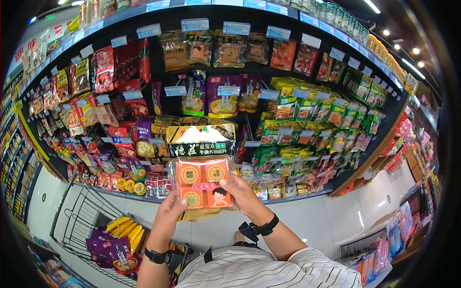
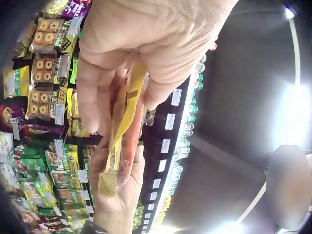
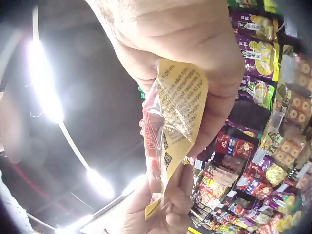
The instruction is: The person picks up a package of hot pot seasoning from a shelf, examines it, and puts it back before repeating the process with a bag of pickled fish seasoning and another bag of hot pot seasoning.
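Observation:
A clear-fronted packet point(image 1: 204, 173) with a black and gold header and four orange-red blocks is held upright in front of the body. The left hand point(image 1: 170, 211) pinches its lower left edge, thumb on the front, and the right hand point(image 1: 242, 194) grips its lower right edge the same way. In the left wrist view the packet point(image 2: 127, 131) shows edge-on between the left hand point(image 2: 151, 44) and the right hand point(image 2: 117, 195). From the right wrist, its printed yellow back point(image 3: 180, 102) lies against the right hand point(image 3: 195, 44), with the left hand point(image 3: 165, 214) at the far edge.
Shelves of hanging packets stand ahead, with purple packets point(image 1: 222, 96) at the middle and green ones point(image 1: 307, 105) on the right. A wire cart point(image 1: 72, 228) at lower left holds purple and yellow packets point(image 1: 108, 247). Colourful goods point(image 1: 379, 254) stand at lower right.

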Tool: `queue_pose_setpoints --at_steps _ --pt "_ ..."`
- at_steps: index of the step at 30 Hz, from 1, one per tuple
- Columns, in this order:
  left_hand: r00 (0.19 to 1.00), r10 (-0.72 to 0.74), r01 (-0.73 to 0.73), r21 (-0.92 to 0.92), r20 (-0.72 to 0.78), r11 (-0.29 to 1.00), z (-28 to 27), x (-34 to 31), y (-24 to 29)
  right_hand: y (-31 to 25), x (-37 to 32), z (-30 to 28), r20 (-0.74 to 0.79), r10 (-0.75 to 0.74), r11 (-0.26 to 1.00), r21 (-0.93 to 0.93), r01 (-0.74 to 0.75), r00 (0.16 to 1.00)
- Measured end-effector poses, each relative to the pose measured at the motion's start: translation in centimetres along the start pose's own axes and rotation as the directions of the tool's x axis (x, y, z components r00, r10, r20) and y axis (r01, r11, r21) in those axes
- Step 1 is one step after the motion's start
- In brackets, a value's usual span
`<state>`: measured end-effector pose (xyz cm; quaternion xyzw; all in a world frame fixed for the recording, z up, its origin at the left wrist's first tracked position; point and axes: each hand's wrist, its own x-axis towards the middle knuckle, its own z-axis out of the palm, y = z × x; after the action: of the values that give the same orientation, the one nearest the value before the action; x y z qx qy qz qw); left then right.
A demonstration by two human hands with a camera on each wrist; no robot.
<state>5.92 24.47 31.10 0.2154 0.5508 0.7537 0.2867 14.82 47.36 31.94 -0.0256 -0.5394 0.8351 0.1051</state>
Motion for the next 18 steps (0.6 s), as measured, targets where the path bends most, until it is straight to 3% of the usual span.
queue_pose_setpoints --at_steps 18 --pt "1.0 -0.001 0.001 0.003 -0.012 1.0 0.82 -0.63 0.9 -0.24 -0.97 -0.18 -0.038 0.092 0.996 -0.013 -0.092 0.995"
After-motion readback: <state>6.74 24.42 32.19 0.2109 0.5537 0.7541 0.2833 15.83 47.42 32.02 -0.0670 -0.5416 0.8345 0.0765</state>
